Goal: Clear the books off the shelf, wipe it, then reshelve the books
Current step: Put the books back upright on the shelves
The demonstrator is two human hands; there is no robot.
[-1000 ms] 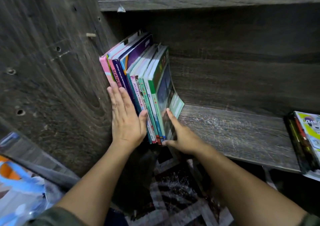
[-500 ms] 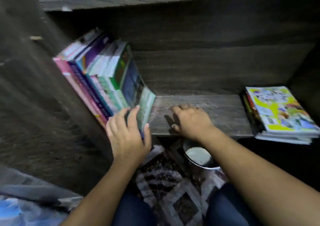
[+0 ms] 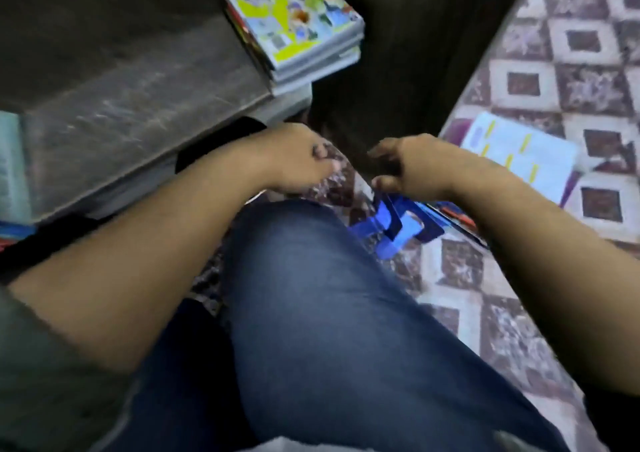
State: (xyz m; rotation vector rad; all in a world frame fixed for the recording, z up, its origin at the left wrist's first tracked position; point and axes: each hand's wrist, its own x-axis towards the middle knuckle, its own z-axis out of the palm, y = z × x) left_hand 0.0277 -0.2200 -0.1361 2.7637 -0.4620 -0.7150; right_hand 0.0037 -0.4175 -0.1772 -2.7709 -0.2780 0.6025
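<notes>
Books sit both on the floor and on the shelf around this person. Closest in, a knee [image 3: 329, 296] in blue jeans fills the middle, with a bare forearm on each side of it. Just past the knee both hands hang in the air, near each other but apart. The left hand [image 3: 294, 157] has a loose grip, fingers curled in with nothing in them. The right hand [image 3: 415, 166] lets its fingers droop downward, a little spread, its grip slack and empty too.

Right under that hand, on the patterned rug [image 3: 571, 53], lie some blue-covered books [image 3: 391, 223], fanned out and partly hidden by the right forearm; the blur keeps me from counting them. A bit further out to the right, a pale blue book [image 3: 519, 154] lies flat on the rug.

To the left runs the grey wooden shelf [image 3: 138, 105], its board scuffed. The edge of another book [image 3: 10, 167] pokes into view at its left end. At the far end a stack of books [image 3: 294, 22] lies flat with a bright yellow-green cartoon cover on top, beside the dark side panel [image 3: 415, 53].
</notes>
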